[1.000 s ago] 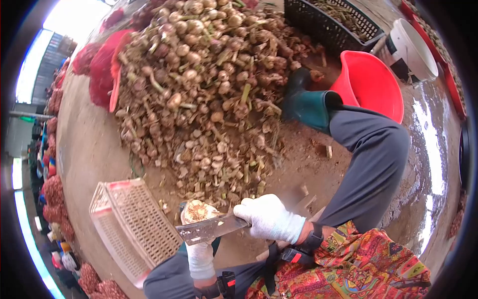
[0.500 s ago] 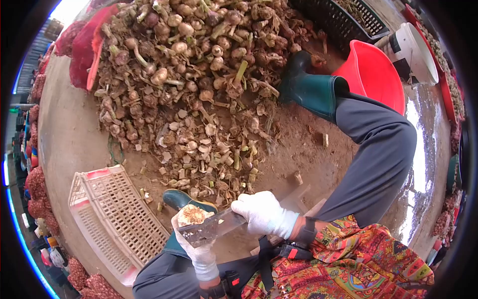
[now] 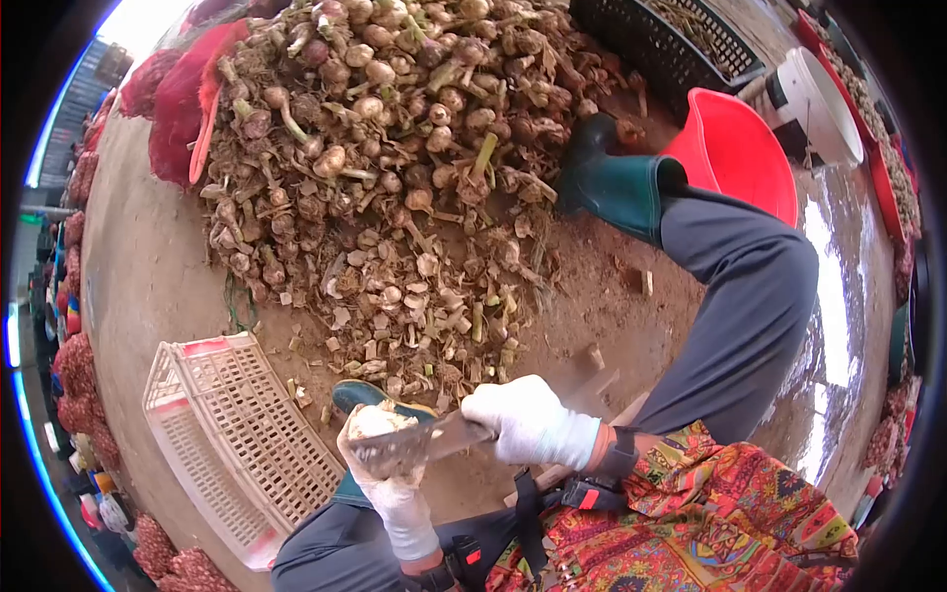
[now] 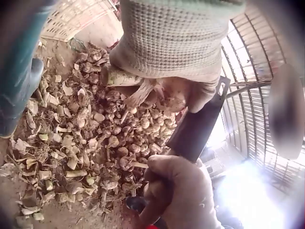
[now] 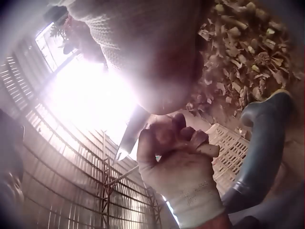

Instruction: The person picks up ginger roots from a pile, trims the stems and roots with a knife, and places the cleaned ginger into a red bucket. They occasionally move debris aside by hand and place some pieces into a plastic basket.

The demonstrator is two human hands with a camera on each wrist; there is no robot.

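Note:
My gloved left hand (image 3: 402, 498) grips a garlic bulb (image 3: 380, 421), its pale face turned up toward the head camera. In the left wrist view a thick stem (image 4: 119, 78) sticks out beside the fingers. My right hand (image 3: 528, 422), also in a white glove, holds a cleaver (image 3: 414, 447) by its handle. The broad blade lies across the near side of the bulb and overlaps the left fingers in the head view. From the right wrist, the left hand (image 5: 183, 183) shows its fingers curled round the bulb.
A large heap of garlic (image 3: 395, 128) with stems lies ahead, with cut scraps (image 3: 424, 326) at its near edge. An upturned plastic crate (image 3: 252, 424) is at left. Beyond the right boot (image 3: 617, 192) stand a red tub (image 3: 740, 148), a white bucket (image 3: 824, 109) and a black crate (image 3: 661, 49).
The bulb's upward face has gone from brown and rooty to pale. The blade, blurred now, has shifted slightly against the bulb. Both hands keep their hold.

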